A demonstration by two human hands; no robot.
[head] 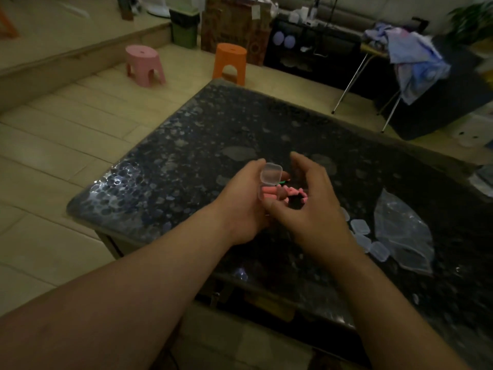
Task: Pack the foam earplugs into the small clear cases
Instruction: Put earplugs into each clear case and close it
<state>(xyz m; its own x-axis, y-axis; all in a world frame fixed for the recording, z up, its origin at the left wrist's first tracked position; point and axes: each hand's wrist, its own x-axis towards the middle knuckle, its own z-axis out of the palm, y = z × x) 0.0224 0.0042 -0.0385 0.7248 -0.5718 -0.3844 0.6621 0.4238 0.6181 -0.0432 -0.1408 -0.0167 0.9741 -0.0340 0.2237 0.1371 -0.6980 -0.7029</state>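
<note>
So the left hand [244, 198] is cupped around a small clear case [270, 182], lid flipped up and away from the palm, which I'd guess keeps the opening facing the other hand. Pink earplugs [269, 193] already sit in the bottom half, right against the holding fingers. The right hand [306, 201] hovers just beside the case with fingers loosely curled and spread; whether the thumb and fingertips are pinching a plug, I can't tell, it's too dim. More pink plugs [293, 193] lie on the dark table [186, 156] just past the case, under that right hand, so close reach. Spare empty cases [362, 233] and a clear plastic bag [402, 231] sit off beyond the right wrist.
</note>
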